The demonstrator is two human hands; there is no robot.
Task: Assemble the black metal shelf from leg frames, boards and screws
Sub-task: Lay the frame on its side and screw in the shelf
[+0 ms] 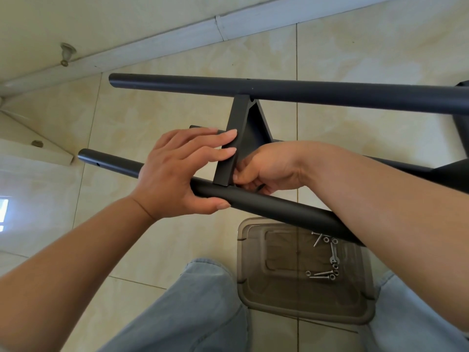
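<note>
Two black metal leg tubes run left to right: the far tube and the near tube. A black board stands on edge between them. My left hand grips the near tube with the thumb under it, and its fingers lie flat against the board's edge. My right hand is curled at the joint of board and near tube, pinching a small dark thing there; what it is stays hidden by the fingers.
A smoky translucent plastic lid lies on the tiled floor between my knees, with several silver screws and washers on it. A white skirting board runs along the wall behind. More black frame parts sit at right.
</note>
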